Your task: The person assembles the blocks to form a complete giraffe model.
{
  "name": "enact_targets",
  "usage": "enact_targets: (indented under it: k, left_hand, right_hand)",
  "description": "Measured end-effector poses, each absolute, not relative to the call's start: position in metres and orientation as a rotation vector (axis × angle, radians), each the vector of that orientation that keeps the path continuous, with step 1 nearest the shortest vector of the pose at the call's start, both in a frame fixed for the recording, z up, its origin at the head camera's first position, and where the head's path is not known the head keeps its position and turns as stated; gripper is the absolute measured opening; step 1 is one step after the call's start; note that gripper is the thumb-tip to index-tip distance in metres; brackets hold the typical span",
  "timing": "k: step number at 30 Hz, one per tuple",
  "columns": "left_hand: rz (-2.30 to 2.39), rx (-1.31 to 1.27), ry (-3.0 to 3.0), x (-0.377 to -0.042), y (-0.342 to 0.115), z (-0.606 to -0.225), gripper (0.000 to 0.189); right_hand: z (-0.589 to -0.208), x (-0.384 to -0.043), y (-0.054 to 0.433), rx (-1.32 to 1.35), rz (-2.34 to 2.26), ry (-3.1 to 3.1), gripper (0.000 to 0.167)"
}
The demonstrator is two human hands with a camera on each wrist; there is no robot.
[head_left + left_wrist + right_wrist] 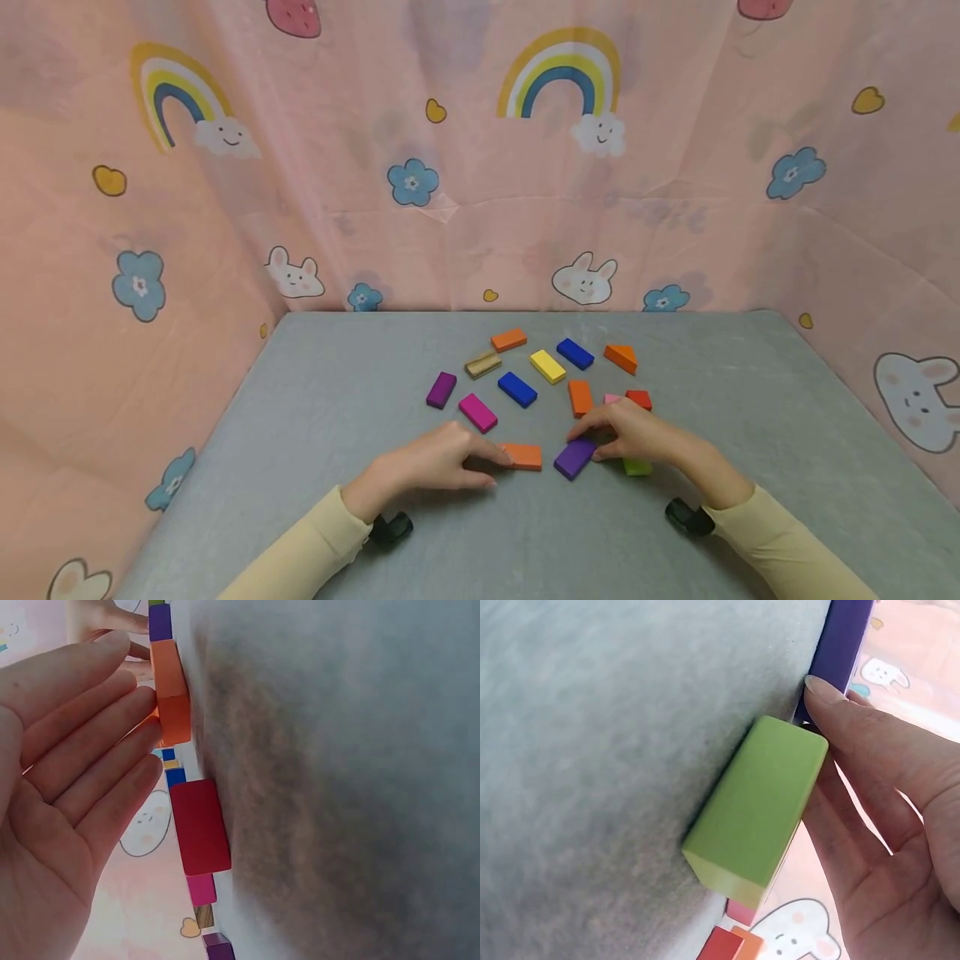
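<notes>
At left hand (435,460): touching orange block (525,457), fingers nearly straight
At right hand (643,432): pinching purple block (575,460)
Beside right hand: green block (637,468)
Beyond both hands: yellow block (547,367), magenta block (477,412) on surface (337,387)

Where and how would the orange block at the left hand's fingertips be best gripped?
Probably pinch the orange block across the middle of its two long sides, the left hand coming from above and its own left, thumb on the near side, fingers on the far. It lies flat, its length running roughly left to right in the head view; both long sides look free, while the purple block lies off its right end.
</notes>
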State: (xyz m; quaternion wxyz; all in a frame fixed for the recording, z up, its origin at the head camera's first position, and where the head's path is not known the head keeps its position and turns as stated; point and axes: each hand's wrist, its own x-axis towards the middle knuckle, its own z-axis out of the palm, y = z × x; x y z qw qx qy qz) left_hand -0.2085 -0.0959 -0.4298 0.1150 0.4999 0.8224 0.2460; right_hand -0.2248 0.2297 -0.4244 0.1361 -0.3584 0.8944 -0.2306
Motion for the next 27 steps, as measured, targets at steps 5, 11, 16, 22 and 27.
enact_targets:
  k: [5, 11, 16, 22, 27]
  left_hand:
    - [0.723, 1.448, 2.402, -0.211, -0.096, -0.429, 0.033]
    - [0.728, 1.420, 2.399, -0.211, -0.096, -0.427, 0.032]
    - [0.733, 1.423, 2.391, -0.211, -0.097, -0.426, 0.033]
    - [0.732, 1.443, 2.391, -0.212, -0.097, -0.428, 0.033]
    - [0.738, 1.441, 2.388, -0.213, -0.096, -0.429, 0.033]
  right_hand:
    - [-0.424, -0.224, 0.230, -1.039, -0.678, 2.595, 0.032]
    - [-0.417, -0.223, 0.227, -0.975, -0.793, 2.658, 0.029]
    - [-0.410, -0.221, 0.208, -0.969, -0.823, 2.713, 0.030]
    - [-0.410, -0.221, 0.188, -0.946, -0.796, 2.758, 0.030]
    - [-0.415, -0.226, 0.179, -0.988, -0.800, 2.760, 0.029]
